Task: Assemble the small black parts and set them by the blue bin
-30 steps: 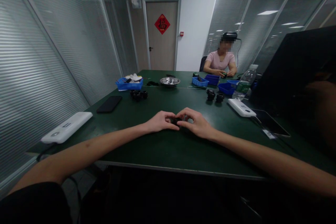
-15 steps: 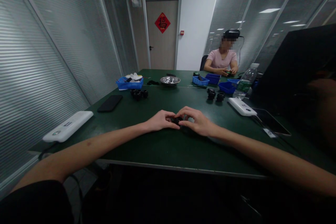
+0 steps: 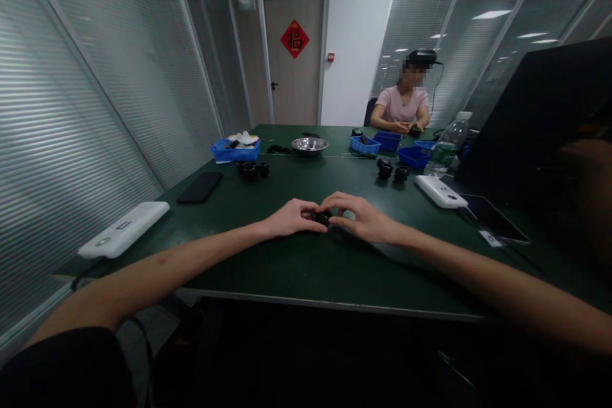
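Note:
A small round black part [image 3: 323,218], its exact kind too dark to make out, is held just above or on the green table [image 3: 268,268]. My left hand [image 3: 292,218] grips it from the left between thumb and fingers. From the right, my right hand [image 3: 356,217] has its thumb and fingertips closed on the same part. The fingers hide much of it. Similar black parts stand beyond my hands: a cluster [image 3: 251,170] to the left and another group [image 3: 384,169] to the right.
A black phone [image 3: 200,187] and a white power bank [image 3: 124,229] lie left. Farther back are a blue basket [image 3: 236,153], a metal bowl [image 3: 310,146] and blue trays [image 3: 414,157]. To the right are a water bottle [image 3: 448,146] and another power bank [image 3: 440,192]. A person [image 3: 402,105] sits opposite.
My right hand's fingers have shifted slightly on the black part, and more of it shows. The left hand keeps its grip. The person opposite has lowered their hands a little.

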